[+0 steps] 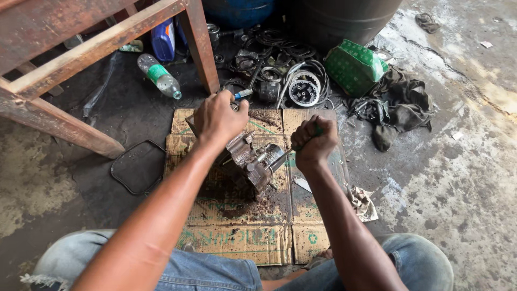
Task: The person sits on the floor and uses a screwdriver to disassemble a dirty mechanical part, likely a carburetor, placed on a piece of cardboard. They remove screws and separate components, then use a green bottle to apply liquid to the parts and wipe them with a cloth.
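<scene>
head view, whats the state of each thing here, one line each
left hand: closed on top of the engine part, steadying it
right hand: fisted around a green-handled tool
green-handled tool: gripped, tip towards the engine part
engine part: greasy, resting on the cardboard
cardboard: flattened, oil-stained
plastic bottle: lying on its side, capped
green bag: slumped against the dark cloth
dark cloth: crumpled on the floor

engine part (252, 160) on cardboard (237, 231), bottle (159, 76) behind left, rag (396, 105) behind right
</scene>
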